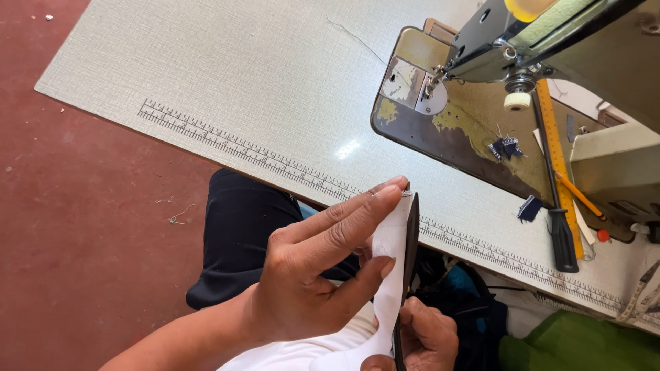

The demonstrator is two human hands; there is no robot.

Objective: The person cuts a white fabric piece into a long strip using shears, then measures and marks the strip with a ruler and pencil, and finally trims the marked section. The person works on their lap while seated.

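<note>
My left hand (309,268): fingers pinched on white fabric strip (390,275) | My right hand (423,336): closed around black scissors (410,233), blade against strip | Strip: below counter (261,82) edge, near sewing machine (495,89)

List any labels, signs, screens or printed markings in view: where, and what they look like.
No packages, signs or screens.
Printed ruler scale: dark tick marks along the near edge of the pale table.
Yellow-orange ruler: long strip on the sewing machine bed, right side.
</note>
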